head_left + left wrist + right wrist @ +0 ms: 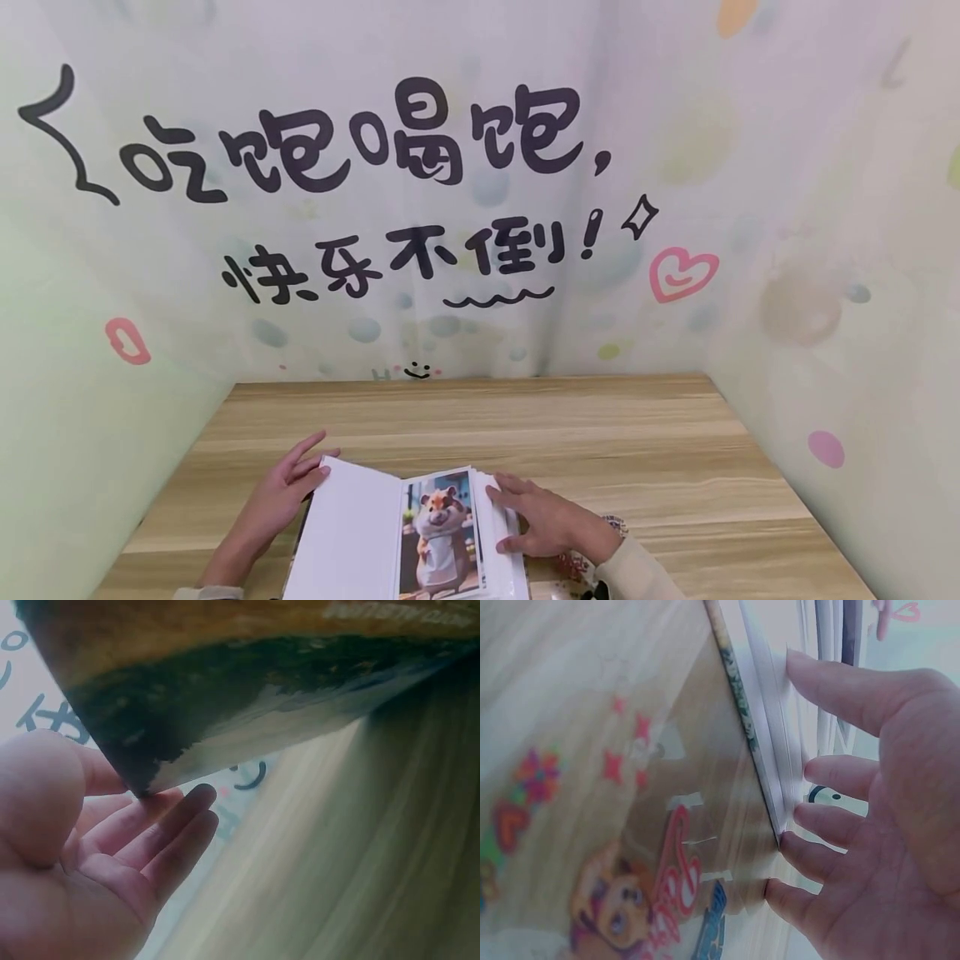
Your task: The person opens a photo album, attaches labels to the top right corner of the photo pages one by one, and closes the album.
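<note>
An opened photo album (341,533) lies at the table's near side, its white inside cover raised on the left. A photo (438,533) of a smiling hamster in a white apron shows on the facing page. My left hand (281,492) pinches the cover's upper outer corner between thumb and fingers. The left wrist view shows the cover's landscape-printed outside (247,697) above that hand (112,855). On the album's right side, my right hand (543,517) rests its fingers along the page edges. In the right wrist view these fingertips (802,664) touch the stacked white pages (769,697).
Clear plastic with colourful printed stickers (622,900) lies on the wood-grain table (480,417) beside and under my right wrist. A pale curtain (480,333) with black lettering and coloured spots stands behind the table and along both sides.
</note>
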`<state>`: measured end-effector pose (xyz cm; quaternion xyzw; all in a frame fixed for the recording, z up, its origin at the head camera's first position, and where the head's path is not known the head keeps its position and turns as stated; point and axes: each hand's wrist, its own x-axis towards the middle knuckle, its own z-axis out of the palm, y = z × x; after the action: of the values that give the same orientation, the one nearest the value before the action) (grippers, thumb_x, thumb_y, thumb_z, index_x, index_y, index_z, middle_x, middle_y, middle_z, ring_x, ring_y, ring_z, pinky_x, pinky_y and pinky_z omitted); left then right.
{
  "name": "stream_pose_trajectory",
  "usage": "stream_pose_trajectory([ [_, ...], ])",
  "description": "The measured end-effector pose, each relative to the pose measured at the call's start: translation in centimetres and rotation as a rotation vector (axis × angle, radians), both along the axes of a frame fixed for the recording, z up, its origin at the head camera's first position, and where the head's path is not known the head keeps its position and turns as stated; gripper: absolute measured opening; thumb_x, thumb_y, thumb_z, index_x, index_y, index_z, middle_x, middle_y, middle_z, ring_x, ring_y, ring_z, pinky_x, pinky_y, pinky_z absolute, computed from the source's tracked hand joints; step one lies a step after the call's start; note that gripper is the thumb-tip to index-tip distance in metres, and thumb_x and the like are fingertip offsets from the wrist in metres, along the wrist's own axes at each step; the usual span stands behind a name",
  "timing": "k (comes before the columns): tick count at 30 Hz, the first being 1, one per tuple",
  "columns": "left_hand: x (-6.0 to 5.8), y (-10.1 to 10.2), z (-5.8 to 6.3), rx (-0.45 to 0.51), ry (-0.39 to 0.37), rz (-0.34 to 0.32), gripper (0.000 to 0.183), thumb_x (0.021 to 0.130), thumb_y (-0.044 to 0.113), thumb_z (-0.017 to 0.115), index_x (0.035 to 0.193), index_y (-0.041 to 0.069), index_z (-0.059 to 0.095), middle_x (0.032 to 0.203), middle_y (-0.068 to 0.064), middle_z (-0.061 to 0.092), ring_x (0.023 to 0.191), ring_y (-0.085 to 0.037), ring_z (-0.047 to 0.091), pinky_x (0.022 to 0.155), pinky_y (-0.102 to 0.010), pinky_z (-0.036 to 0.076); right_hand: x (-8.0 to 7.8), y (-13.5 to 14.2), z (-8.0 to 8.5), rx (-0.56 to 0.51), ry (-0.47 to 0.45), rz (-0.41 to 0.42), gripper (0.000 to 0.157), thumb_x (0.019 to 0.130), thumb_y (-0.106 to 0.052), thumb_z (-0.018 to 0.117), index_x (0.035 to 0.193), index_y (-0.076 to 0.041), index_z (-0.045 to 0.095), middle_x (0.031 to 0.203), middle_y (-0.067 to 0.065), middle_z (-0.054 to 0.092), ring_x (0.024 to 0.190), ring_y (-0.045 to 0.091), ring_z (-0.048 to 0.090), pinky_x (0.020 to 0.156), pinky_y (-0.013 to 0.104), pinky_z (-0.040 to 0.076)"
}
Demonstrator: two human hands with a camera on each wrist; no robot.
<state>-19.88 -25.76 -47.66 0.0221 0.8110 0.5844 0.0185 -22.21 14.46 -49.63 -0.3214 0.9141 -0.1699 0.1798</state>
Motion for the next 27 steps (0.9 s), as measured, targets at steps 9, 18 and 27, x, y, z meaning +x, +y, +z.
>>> stream_pose_trajectory([
  [9, 0.2, -1.0, -1.0, -0.129, -0.07, 0.055, 0.063, 0.1, 0.029, 0.06, 0.154, 0.012, 0.033, 0.141, -0.012, 0.057, 0.128, -0.025, 0.053, 0.097, -0.024, 0.045, 0.0, 0.1, -0.1, -0.014, 0.005, 0.001, 0.078, 0.089, -0.049, 0.068, 0.154, -0.018, 0.037, 0.163, 0.01, 0.025, 0.147, 0.035, 0.028, 0.113, 0.05, 0.035],
  [18, 0.7, -1.8, -1.6, -0.133, -0.1, 0.054, 0.067, 0.097, 0.03, 0.064, 0.153, 0.011, 0.033, 0.143, -0.026, 0.051, 0.126, -0.037, 0.055, 0.103, -0.052, 0.046, 0.0, 0.0, -0.2, -0.016, 0.011, -0.001, 0.078, 0.089, -0.048, 0.069, 0.154, -0.018, 0.038, 0.162, 0.01, 0.027, 0.147, 0.033, 0.029, 0.113, 0.048, 0.036],
  [27, 1.1, -2.0, -1.7, -0.153, -0.107, 0.043, 0.069, 0.094, 0.024, 0.069, 0.152, 0.008, 0.034, 0.142, -0.028, 0.051, 0.123, -0.037, 0.059, 0.097, -0.044, 0.052, 0.1, 0.1, -0.1, -0.037, 0.009, -0.003, 0.078, 0.089, -0.046, 0.07, 0.153, -0.017, 0.038, 0.162, 0.011, 0.027, 0.146, 0.035, 0.029, 0.113, 0.048, 0.036],
])
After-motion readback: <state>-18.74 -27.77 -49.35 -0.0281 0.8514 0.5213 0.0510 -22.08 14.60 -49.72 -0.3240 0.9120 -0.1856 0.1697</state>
